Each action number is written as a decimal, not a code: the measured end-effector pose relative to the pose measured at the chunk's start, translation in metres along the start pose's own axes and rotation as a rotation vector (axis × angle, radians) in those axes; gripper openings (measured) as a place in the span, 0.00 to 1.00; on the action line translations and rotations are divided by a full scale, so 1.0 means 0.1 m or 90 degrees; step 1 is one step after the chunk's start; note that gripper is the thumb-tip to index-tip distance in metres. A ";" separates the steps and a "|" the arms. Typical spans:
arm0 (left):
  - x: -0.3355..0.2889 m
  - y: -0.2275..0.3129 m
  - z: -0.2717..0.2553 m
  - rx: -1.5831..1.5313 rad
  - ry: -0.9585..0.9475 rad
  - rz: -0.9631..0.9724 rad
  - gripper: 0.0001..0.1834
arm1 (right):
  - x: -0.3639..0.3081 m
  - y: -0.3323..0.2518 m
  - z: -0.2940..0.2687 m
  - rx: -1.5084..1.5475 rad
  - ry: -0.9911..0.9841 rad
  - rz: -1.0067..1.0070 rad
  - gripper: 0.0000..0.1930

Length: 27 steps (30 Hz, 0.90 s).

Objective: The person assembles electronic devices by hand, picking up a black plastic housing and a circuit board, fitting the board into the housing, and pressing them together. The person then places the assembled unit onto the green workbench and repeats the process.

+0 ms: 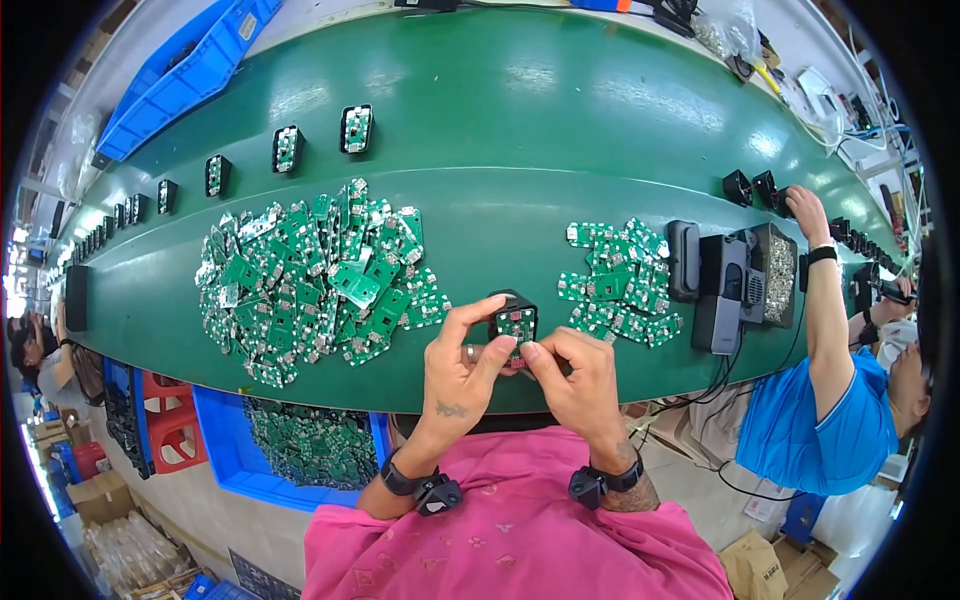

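Close to the table's front edge, my left hand (462,364) is closed around a small black housing (515,298), its fingers along the left side and top. A green circuit board (517,323) with red parts near its ends lies in the mouth of that housing. My right hand (577,374) is closed at the lower right, thumb against the board's lower end. Fingers partly hide the lower edge, so how deep the board sits cannot be told. A big heap of green circuit boards (310,280) spreads to the left, and a smaller pile (615,280) lies to the right.
Several black housings with boards (288,149) stand in a row across the green table (480,110). A blue bin (215,450) of boards sits below the front edge. Grey devices (722,300) and a tray of small parts (780,275) stand right, beside a person in blue (825,430).
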State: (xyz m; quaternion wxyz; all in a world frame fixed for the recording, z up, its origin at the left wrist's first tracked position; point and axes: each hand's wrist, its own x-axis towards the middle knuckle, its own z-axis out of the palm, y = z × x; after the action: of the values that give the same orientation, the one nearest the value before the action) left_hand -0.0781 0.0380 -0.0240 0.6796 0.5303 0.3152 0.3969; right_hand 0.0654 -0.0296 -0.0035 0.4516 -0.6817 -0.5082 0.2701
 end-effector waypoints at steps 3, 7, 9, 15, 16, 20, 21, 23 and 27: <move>-0.01 -0.03 0.00 0.043 0.042 -0.022 0.19 | -0.01 -0.06 -0.02 -0.016 -0.029 0.027 0.12; 0.01 -0.04 0.02 0.025 0.034 -0.066 0.18 | 0.01 -0.06 0.02 0.030 0.002 0.081 0.08; 0.02 -0.04 0.02 0.013 0.015 -0.095 0.17 | 0.03 -0.05 0.04 0.108 0.047 0.080 0.15; 0.02 0.00 0.07 0.026 0.042 -0.090 0.17 | 0.02 0.00 0.09 0.059 -0.042 -0.009 0.29; 0.03 -0.01 0.09 0.042 0.045 -0.067 0.17 | 0.02 -0.04 0.10 0.092 -0.039 0.029 0.29; 0.02 -0.04 0.10 0.022 0.065 -0.080 0.18 | 0.05 0.07 0.09 0.111 -0.066 0.005 0.27; 0.02 -0.04 0.10 0.022 0.064 -0.080 0.18 | 0.05 0.06 0.09 0.110 -0.064 0.006 0.27; 0.02 -0.04 0.09 0.043 0.060 -0.099 0.18 | 0.06 0.02 0.08 0.141 -0.093 0.078 0.25; 0.02 -0.06 0.10 0.058 0.051 -0.068 0.17 | 0.05 0.06 0.13 0.121 -0.063 0.081 0.24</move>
State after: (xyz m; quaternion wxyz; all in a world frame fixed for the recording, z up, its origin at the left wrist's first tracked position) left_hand -0.0674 0.0345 -0.0278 0.6617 0.5270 0.3876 0.3663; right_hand 0.0586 -0.0206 -0.0140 0.4706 -0.6523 -0.4579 0.3786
